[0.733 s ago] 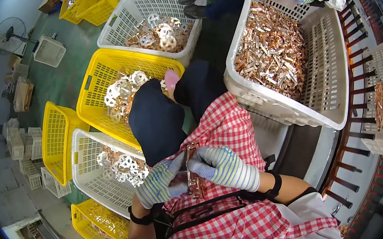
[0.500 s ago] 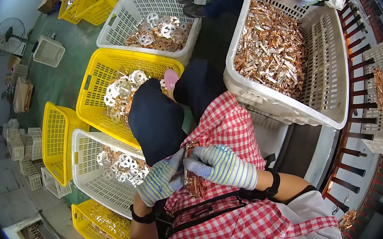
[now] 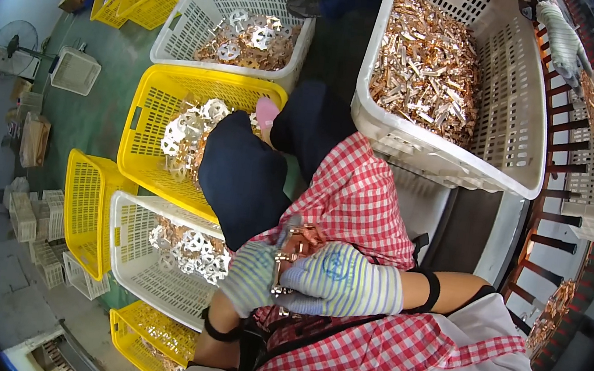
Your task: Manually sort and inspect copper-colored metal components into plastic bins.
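My right hand (image 3: 345,280), in a striped knit glove, is closed on a small bundle of copper-coloured metal pieces (image 3: 303,238) above my lap. My left hand (image 3: 250,276), gloved the same way, presses against the bundle's other side; its fingers are blurred and partly hidden. Below lies my red-and-white checked apron (image 3: 361,208). Beyond my knees stands a white crate (image 3: 511,100) filled with similar copper pieces (image 3: 426,68).
A yellow crate (image 3: 147,104) and white crates (image 3: 182,30) (image 3: 128,261) at my left hold flat cut-out metal plates. On the right runs a rack with dark pegs (image 3: 556,217), copper pieces hanging from it. A co-worker's gloved hand (image 3: 563,44) is at its far end.
My hands have turned the copper pieces, which now stick up above my right fingers. The co-worker's hand has moved right, from the large white crate to the rack.
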Available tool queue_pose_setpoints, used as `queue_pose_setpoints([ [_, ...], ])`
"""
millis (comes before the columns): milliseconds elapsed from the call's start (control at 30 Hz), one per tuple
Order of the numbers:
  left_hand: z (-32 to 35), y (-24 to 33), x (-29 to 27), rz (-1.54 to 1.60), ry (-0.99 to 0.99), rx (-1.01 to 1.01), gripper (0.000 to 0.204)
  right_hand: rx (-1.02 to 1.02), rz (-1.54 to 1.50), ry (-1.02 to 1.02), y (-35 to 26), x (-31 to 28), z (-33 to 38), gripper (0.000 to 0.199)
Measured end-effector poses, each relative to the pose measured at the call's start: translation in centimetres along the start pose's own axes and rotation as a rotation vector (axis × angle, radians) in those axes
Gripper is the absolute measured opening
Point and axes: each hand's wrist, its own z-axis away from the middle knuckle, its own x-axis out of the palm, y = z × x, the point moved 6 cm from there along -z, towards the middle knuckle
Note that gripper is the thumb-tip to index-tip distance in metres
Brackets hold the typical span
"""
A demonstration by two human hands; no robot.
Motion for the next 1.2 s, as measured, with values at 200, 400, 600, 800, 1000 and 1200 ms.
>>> queue_pose_setpoints([
  [200, 0.9, -0.3, 1.4, -0.090, -0.029, -0.087, 0.051, 0.057, 0.090, -0.042, 0.2, 0.1, 1.6, 0.025],
  [400, 0.1, 2.6, 1.8, -0.206, -0.047, -0.189, 0.042, 0.413, -0.558, -0.134, 2.5, 1.1, 3.4, 0.019],
  [600, -1.3, 4.3, 1.1, -0.295, -0.134, -0.210, 0.038, -0.079, 0.147, 0.051, 0.1, -1.0, 2.4, 0.016],
  [800, -0.7, 2.0, 1.4, -0.062, -0.053, -0.227, 0.032, 0.240, -0.555, -0.077, 2.3, -1.5, 4.4, 0.009],
  [1000, -0.2, 1.6, 0.5, 0.144, 0.075, -0.357, 0.030, 0.074, -0.104, 0.255, 3.1, -7.8, 3.5, 0.008],
  [1200, -0.8, 2.9, 0.6, -0.069, -0.146, -0.314, 0.031, 0.194, -0.316, 0.124, 2.8, -3.6, 0.8, 0.025],
])
